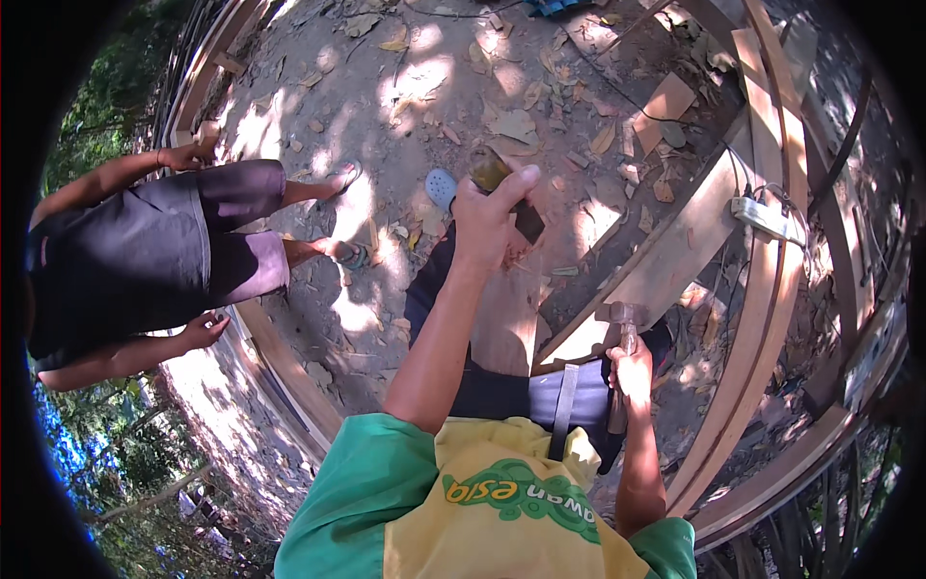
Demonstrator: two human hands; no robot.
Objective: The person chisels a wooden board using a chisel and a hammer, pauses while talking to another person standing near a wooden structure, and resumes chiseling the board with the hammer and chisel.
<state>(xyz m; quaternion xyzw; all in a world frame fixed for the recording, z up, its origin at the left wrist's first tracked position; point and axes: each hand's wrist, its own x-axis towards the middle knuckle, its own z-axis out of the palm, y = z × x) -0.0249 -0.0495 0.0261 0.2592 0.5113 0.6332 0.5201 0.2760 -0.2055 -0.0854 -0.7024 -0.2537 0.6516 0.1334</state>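
Observation:
My left hand point(487, 212) grips a chisel point(526, 220) with a yellowish-green handle and dark, wide blade, its lower end at a wooden board point(503, 328) between my legs, where pale reddish shavings show. My right hand point(632, 372) is closed around a hammer point(625, 318), head up, beside my right thigh. Another plank point(675, 241) runs diagonally up to the right from beside the board.
A person point(125, 256) in dark clothes stands at the left. Long timbers point(781, 318) curve along the right, with a white power strip point(767, 220) and cables on them. More timbers point(280, 376) lie at left. Leaves and a small wood offcut point(664, 106) lie on dirt ground.

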